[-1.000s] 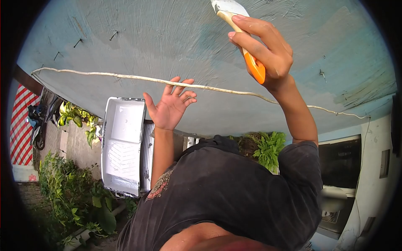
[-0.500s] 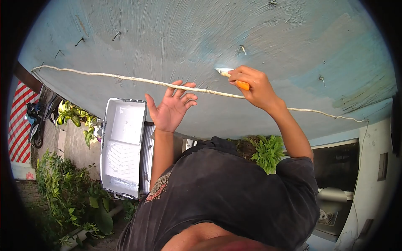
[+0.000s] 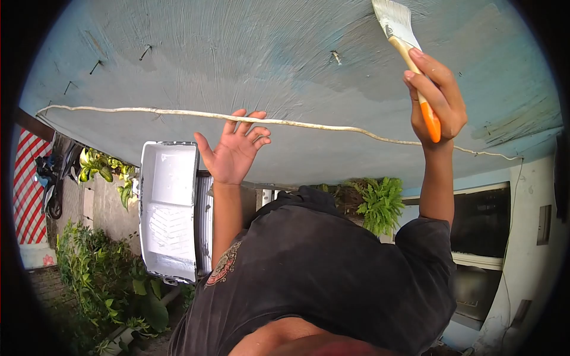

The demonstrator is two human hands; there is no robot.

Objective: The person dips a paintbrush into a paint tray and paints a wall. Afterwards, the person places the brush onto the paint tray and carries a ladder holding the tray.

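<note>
My right hand (image 3: 438, 98) grips a paintbrush (image 3: 428, 113) by its wooden and orange handle, the wide bristles coated in pale paint and pointing up the wall. Behind it spreads the blue-grey wall (image 3: 237, 59), streaked with brush marks. A thin white cable (image 3: 320, 126) runs across that wall. My left hand (image 3: 233, 157) is raised with its fingers spread, the fingertips behind the cable and close to the wall. To the left of that forearm sits a white paint tray (image 3: 169, 204) with a ribbed slope and paint smears on its rim.
Several nails, one of them a bent nail (image 3: 336, 57), stick out of the wall. Leafy plants (image 3: 101, 273) grow at lower left, and a fern (image 3: 380, 204) stands near my right side. A dark window (image 3: 481, 225) lies at right; a red-striped panel (image 3: 31, 184) is at far left.
My right hand has moved up and to the right with the paintbrush, whose bristles now point upward. My left hand stays at the cable with little change.
</note>
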